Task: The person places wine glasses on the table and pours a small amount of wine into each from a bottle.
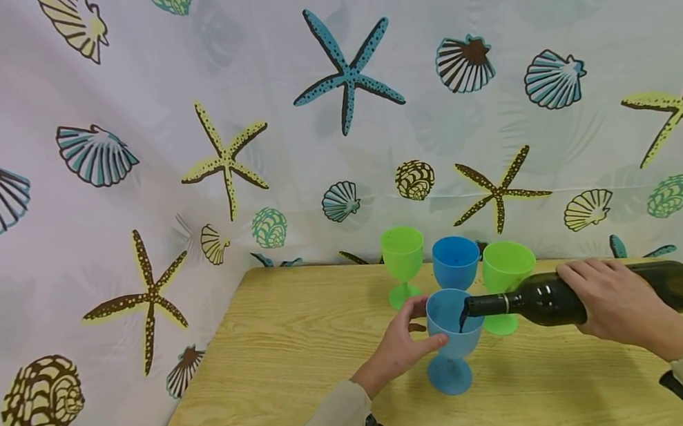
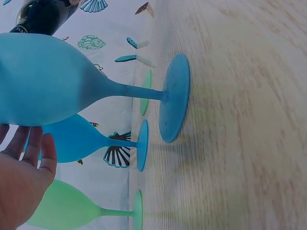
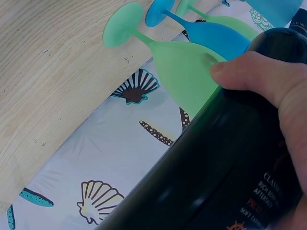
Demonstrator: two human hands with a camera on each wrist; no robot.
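Observation:
In the head view my left hand [image 1: 400, 345] grips the bowl of a light blue plastic goblet [image 1: 450, 374], thumb in front and fingers behind. The goblet stands upright, its foot close over the table in the left wrist view. My right hand [image 1: 616, 302] holds a dark green wine bottle [image 1: 550, 298] around its body from above. The bottle lies nearly level, its mouth over the goblet's rim, and a dark stream runs from it into the bowl. In the right wrist view the thumb [image 3: 254, 74] presses along the bottle's shoulder, and part of a printed label shows.
Behind the held goblet stand a green goblet [image 1: 403, 255], a darker blue goblet [image 1: 456, 262] and another green goblet [image 1: 507, 261], the last partly hidden by the bottle. All are on a wooden table [image 1: 294, 357]. A curtain [image 1: 275, 60] with shells and starfish hangs behind and to the left.

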